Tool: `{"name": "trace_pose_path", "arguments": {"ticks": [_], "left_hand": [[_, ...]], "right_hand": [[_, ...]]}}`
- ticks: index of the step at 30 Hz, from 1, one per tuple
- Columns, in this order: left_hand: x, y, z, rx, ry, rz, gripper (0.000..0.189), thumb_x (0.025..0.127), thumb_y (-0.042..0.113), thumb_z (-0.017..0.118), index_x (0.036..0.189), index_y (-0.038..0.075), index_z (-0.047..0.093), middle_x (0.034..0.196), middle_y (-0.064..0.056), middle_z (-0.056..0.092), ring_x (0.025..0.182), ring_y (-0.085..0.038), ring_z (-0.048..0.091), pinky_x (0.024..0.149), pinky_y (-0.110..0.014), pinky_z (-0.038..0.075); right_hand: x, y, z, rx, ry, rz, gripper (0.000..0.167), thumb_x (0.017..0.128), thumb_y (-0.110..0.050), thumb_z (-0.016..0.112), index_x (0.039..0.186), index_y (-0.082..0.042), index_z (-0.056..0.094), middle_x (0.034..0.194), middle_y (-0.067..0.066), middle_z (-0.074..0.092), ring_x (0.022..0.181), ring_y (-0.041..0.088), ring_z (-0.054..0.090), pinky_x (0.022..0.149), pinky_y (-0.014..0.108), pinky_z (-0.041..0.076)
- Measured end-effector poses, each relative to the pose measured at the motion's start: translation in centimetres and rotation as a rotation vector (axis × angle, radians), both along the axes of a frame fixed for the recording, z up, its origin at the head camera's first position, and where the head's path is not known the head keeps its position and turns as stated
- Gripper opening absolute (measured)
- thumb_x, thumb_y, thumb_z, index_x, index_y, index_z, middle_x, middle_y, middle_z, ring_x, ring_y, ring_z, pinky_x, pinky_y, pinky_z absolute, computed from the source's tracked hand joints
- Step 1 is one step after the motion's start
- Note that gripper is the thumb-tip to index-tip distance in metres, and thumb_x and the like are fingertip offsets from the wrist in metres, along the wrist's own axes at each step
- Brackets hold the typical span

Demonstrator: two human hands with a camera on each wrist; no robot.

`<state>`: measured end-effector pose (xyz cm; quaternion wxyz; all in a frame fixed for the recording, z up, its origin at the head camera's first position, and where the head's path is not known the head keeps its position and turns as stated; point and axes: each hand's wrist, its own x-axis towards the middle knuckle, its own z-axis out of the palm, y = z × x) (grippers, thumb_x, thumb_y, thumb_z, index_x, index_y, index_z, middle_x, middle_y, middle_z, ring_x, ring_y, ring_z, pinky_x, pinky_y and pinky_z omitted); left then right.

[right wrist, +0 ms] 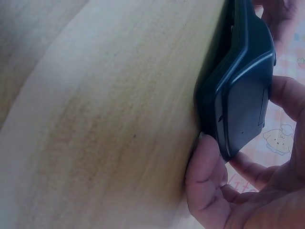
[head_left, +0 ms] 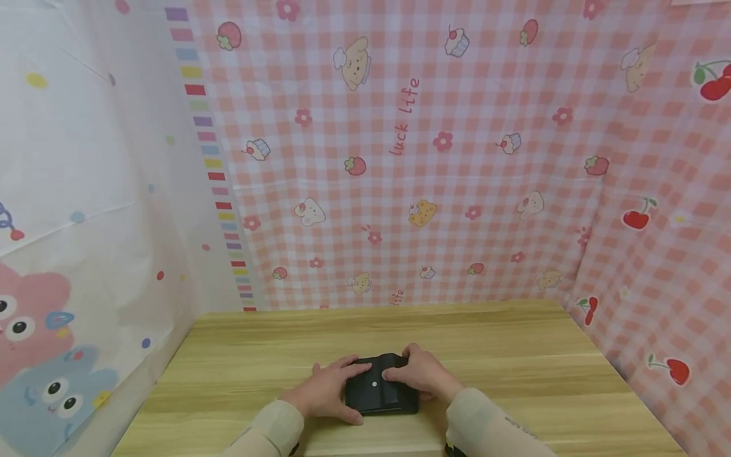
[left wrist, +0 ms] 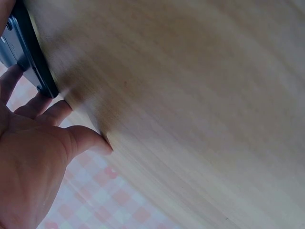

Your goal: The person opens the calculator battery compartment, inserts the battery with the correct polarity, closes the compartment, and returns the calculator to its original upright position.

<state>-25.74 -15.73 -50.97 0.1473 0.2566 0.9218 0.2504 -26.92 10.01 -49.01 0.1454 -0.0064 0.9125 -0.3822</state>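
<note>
A black plastic handheld device (head_left: 372, 388) lies on the wooden table in front of the person. Its upper face carries a small white dot and a raised section towards the right; what kind it is, I cannot tell. At its left side rests the left hand (head_left: 328, 392), fingers spread, one fingertip on the upper face and the thumb by the near left corner. The right hand (head_left: 425, 373) grips the right side, thumb on top and other fingers around the edge. In the right wrist view the device (right wrist: 245, 105) shows an angled, thick end between thumb and fingers.
The wood-grain table (head_left: 491, 355) extends around the device. Behind it hangs a pink checked cloth (head_left: 400, 190), with a white cartoon-print cloth (head_left: 114, 190) at left and a cherry-print cloth (head_left: 657, 266) at right.
</note>
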Motion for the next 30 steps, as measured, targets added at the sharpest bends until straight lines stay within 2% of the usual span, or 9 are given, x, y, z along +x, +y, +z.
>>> {"name": "trace_pose_path", "arguments": {"ticks": [14,25,30], "left_hand": [[0.30,0.07,0.27,-0.002,0.021,-0.006,0.096,0.080,0.046,0.094,0.162,0.033,0.047,0.174,-0.014,0.034,0.153,-0.047,0.045,0.113,-0.091,0.019],[0.27,0.13,0.36,0.004,0.009,-0.004,0.096,0.080,0.044,0.094,0.162,0.033,0.047,0.174,-0.015,0.033,0.154,-0.047,0.043,0.113,-0.091,0.017],[0.25,0.15,0.36,0.010,0.002,-0.001,0.096,0.079,0.044,0.095,0.162,0.032,0.047,0.174,-0.015,0.033,0.154,-0.047,0.043,0.114,-0.091,0.016]], "right_hand": [[-0.24,0.61,-0.67,-0.046,-0.015,0.025,0.069,0.092,-0.047,0.084,0.136,-0.002,0.055,0.122,0.021,0.065,0.093,0.027,0.066,0.066,0.043,0.062],[-0.25,0.62,-0.73,-0.061,-0.011,0.025,0.070,0.091,-0.047,0.084,0.136,-0.002,0.055,0.124,0.021,0.065,0.095,0.028,0.066,0.066,0.043,0.062],[-0.28,0.96,-0.58,-0.082,-0.033,0.032,0.077,0.094,-0.059,0.077,0.140,-0.001,0.055,0.131,0.022,0.065,0.103,0.028,0.066,0.071,0.043,0.062]]}}
